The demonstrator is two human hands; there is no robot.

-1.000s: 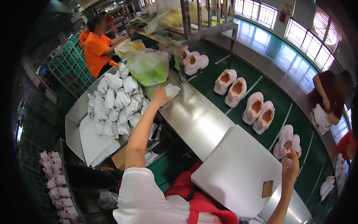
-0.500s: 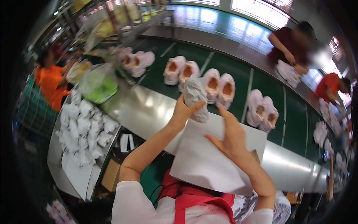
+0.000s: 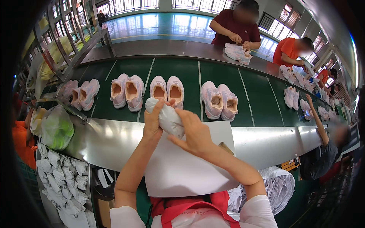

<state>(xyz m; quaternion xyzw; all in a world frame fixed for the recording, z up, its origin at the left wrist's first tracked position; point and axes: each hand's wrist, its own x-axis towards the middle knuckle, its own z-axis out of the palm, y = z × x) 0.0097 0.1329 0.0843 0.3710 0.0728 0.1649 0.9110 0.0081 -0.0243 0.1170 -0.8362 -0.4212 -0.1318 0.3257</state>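
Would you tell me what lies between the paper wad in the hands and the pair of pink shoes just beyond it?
Nothing: in the head view the paper wad overlaps the shoes' heels, with only green belt around them.

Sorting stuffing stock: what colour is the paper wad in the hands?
White, the paper wad; clearest in the head view.

L hand (image 3: 153, 122) & R hand (image 3: 195, 133) raised together; fingers curled in grip.

Paper wad (image 3: 167, 117) half hidden btwn left hand (image 3: 153, 123) & right hand (image 3: 194, 133). White sheet (image 3: 182, 171) partly under forearms. Far shoes (image 3: 323, 112) too small to make out.
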